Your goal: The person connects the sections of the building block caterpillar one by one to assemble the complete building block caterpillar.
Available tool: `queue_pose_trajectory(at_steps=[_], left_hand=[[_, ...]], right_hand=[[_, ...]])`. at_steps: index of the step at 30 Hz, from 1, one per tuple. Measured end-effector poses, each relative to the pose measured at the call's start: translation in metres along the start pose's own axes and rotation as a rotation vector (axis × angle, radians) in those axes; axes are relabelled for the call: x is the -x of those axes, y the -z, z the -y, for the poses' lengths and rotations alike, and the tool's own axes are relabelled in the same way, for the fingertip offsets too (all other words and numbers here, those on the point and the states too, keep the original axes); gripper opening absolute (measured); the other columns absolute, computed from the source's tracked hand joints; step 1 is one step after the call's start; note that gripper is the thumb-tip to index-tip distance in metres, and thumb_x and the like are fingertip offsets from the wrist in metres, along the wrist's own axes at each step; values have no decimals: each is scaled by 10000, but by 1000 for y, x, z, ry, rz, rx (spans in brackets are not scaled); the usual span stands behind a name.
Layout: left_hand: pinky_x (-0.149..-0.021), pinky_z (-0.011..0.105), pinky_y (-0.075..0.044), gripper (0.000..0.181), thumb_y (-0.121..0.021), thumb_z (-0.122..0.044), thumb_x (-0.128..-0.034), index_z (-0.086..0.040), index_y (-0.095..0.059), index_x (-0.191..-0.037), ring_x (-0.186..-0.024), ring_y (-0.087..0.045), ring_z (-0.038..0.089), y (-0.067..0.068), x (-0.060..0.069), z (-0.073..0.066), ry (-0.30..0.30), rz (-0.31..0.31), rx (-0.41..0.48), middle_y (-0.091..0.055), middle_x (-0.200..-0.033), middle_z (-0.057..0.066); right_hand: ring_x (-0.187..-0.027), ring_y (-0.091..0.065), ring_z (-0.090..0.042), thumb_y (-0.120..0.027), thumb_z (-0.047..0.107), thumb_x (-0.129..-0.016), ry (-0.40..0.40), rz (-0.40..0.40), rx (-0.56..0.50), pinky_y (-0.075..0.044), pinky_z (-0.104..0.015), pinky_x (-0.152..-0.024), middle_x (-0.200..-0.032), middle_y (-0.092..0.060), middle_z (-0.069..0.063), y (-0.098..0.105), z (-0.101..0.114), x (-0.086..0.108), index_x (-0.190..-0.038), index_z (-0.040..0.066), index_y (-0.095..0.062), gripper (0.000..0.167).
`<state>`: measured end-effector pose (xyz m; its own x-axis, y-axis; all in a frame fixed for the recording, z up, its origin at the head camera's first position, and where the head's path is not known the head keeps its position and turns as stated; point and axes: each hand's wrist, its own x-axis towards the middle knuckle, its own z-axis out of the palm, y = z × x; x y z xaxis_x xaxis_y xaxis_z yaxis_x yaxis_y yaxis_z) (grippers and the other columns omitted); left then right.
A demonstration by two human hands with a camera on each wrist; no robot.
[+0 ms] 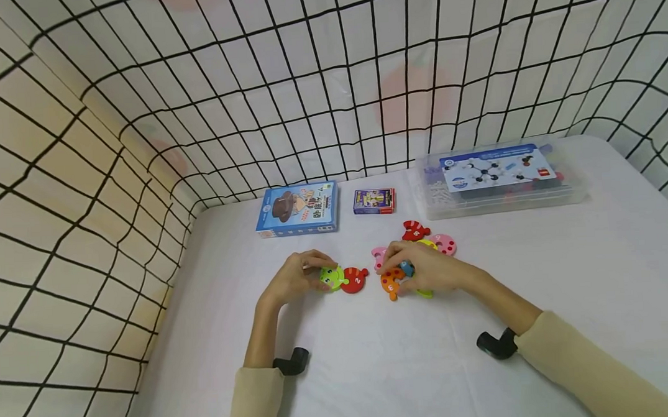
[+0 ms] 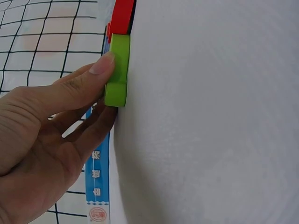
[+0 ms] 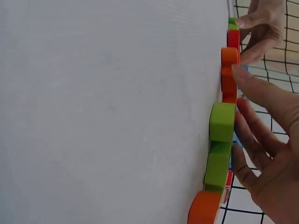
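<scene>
My left hand [image 1: 293,278] pinches a green smiling-face piece [image 1: 331,279], which joins a red piece marked 2 [image 1: 354,281]. In the left wrist view, the thumb of the left hand [image 2: 56,121] presses the edge of the green piece [image 2: 119,65], fingers behind it. My right hand [image 1: 434,267] arches over a cluster of pieces, thumb and fingers around an orange dotted piece [image 1: 390,284]; a blue piece [image 1: 406,268] shows under the palm. Seen from the right wrist, the right hand's [image 3: 273,135] thumb touches the orange piece [image 3: 228,79], beside a green one [image 3: 222,122].
Behind the hands lie a red piece [image 1: 415,231], a pink piece [image 1: 445,244], a blue box [image 1: 297,210] and a small card box [image 1: 373,202]. A clear plastic case [image 1: 500,179] sits at the back right. Black wire mesh [image 1: 340,84] borders the table's back and left side.
</scene>
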<state>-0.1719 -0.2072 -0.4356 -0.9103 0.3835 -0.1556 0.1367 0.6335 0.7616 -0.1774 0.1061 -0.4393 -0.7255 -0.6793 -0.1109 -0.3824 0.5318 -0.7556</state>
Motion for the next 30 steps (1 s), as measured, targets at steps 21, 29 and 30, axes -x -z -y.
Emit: queue_pose_trajectory(at_steps=[21, 29, 30], left_hand=[[-1144, 410, -509, 405, -852, 36, -784, -80, -791, -1166, -1242, -627, 267, -1, 0, 2, -12, 11, 35, -719, -1246, 87], [-1141, 427, -514, 399, -853, 20, -791, -97, -793, -1169, -1248, -621, 264, 0, 1, 2, -13, 2, 10, -722, -1243, 75], [-1142, 431, -512, 397, -852, 18, -793, -96, -793, -1170, -1252, -619, 268, 1, 1, 1, -15, 1, 10, -722, -1245, 79]], right_hand=[[-1067, -585, -205, -822, 193, -886, -32, -2, 30, -556, -319, -877, -1194, -621, -49, 11, -6, -11, -1316, 195, -732, 440], [-1208, -549, -228, -812, 150, -889, -9, 137, -11, -579, -324, -935, -1257, -603, -31, 17, -7, -13, -1325, 264, -726, 459], [-1249, -527, -233, -806, 143, -892, -14, 151, -10, -576, -346, -970, -1268, -598, -26, 18, -7, -14, -1324, 279, -725, 460]])
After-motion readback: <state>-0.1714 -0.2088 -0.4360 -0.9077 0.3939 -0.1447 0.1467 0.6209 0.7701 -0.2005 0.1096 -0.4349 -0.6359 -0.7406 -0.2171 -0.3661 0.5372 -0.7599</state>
